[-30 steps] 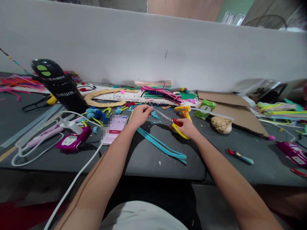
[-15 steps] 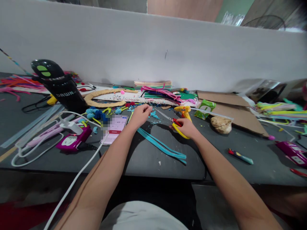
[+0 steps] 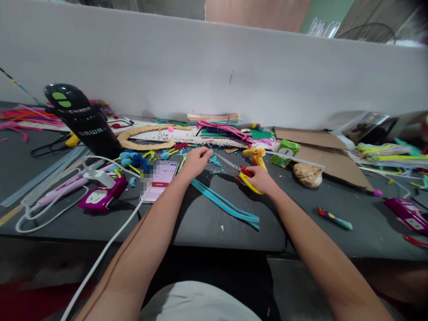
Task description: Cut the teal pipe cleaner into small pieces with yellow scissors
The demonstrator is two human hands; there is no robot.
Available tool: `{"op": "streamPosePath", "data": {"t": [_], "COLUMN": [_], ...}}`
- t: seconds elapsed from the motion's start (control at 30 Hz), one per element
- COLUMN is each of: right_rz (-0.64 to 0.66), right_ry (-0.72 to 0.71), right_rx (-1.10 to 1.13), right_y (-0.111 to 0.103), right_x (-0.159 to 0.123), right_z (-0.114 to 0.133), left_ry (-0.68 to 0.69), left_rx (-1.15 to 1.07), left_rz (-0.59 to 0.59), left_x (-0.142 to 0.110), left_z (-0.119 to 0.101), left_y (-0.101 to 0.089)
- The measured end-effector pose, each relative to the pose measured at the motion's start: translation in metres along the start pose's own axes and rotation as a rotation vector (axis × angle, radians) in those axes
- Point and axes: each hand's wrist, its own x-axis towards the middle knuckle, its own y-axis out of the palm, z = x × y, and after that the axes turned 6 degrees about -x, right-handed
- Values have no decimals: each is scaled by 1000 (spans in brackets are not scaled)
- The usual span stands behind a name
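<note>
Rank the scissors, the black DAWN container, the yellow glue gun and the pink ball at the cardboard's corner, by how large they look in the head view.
Largest to smallest:
Black DAWN container
Scissors
Yellow glue gun
Pink ball

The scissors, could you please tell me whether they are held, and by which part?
The right hand holds the scissors by their red-and-yellow handles, blades pointing toward the left hand.

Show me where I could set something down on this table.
The right forearm, pale lump and pen-like tool border one bare patch. Another, with a white scrap, lies between the turquoise strips and the table's front edge. Crowded: around the phone, along the wall.
</note>
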Motion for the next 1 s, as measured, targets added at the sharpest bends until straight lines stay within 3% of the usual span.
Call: {"op": "streamPosePath", "data": {"t": [1.0], "right_rz": [-6], "right_ry": [20], "right_rx": [-1], "right_y": [-4], "right_x": [-1], "right_z": [7], "left_ry": [3], "left_rx": [29], "left_rz": [-2], "left_x": [0], "left_z": [-2], "left_y": [0]}}
